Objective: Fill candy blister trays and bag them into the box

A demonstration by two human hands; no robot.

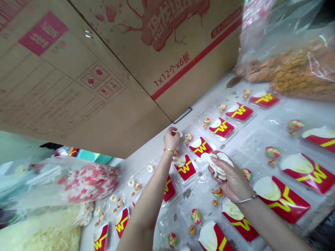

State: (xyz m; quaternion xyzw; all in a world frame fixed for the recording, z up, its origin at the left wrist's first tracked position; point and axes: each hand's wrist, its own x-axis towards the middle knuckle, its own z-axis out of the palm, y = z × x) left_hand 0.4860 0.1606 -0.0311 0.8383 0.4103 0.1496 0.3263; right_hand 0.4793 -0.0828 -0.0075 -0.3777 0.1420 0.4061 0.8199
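My left hand [171,138], with a gold bracelet at the wrist, pinches a small flat white piece [179,134] over a clear plastic tray by the carton's lower corner. In my right hand [231,176] is a loose stack of flat white pieces [219,166], the fingers wrapped round it. Between and below the hands lie rows of clear trays. Many hold a red pouch with a yellow zigzag mark [201,147], a small round multicoloured piece [188,137] and a tiny burger-like piece. Some trays at the left also hold a small fried-egg piece [150,168].
A large printed cardboard carton [125,104] stands behind the trays. Clear bags hold orange-brown pieces [295,66] at the right, pink-and-white pieces [91,181] and pale yellow pieces [54,238] at the left. A teal container [95,157] shows behind the bags.
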